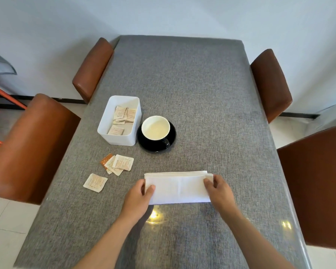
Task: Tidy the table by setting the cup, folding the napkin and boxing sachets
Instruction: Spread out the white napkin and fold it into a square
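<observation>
Napkin (177, 188), folded into a strip at lower centre of the frame, looks light, soft and limp. The left hand (137, 199) and right hand (219, 191) pinch its short ends, probably the best hold.

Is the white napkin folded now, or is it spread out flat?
Folded: the napkin is a narrow strip with layered edges along its far side.

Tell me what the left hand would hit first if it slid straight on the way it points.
Probably the saucer under the cup, past the napkin the left hand holds.
</observation>
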